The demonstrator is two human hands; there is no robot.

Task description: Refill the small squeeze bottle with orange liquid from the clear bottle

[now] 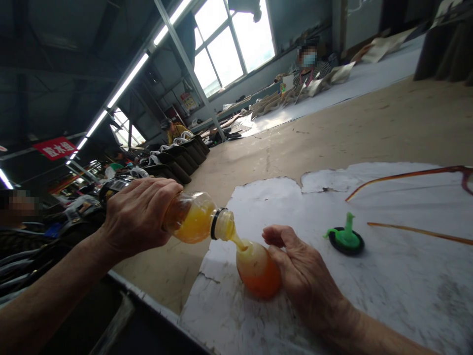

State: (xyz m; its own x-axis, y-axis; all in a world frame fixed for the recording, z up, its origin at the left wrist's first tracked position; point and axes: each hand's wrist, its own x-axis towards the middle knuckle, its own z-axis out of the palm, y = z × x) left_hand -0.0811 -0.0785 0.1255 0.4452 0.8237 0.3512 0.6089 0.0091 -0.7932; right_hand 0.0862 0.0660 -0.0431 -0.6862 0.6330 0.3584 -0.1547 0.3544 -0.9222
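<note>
My left hand (138, 217) is wrapped round a clear plastic bottle (195, 219) of yellow-orange liquid, tipped on its side. A thin stream runs from its mouth into a small rounded bottle (256, 273) standing on the white sheet. My right hand (301, 271) is curled round the right side of that small bottle, which is partly full of orange liquid. A green nozzle cap on a black base (346, 237) lies on the sheet, a little to the right of my right hand.
The white torn sheet (388, 286) covers the near part of a long brown table (351, 128). A pair of glasses (417, 173) lies at the right. Dark stacked pieces (185, 158) line the left edge. A seated person (308, 64) works at the far end.
</note>
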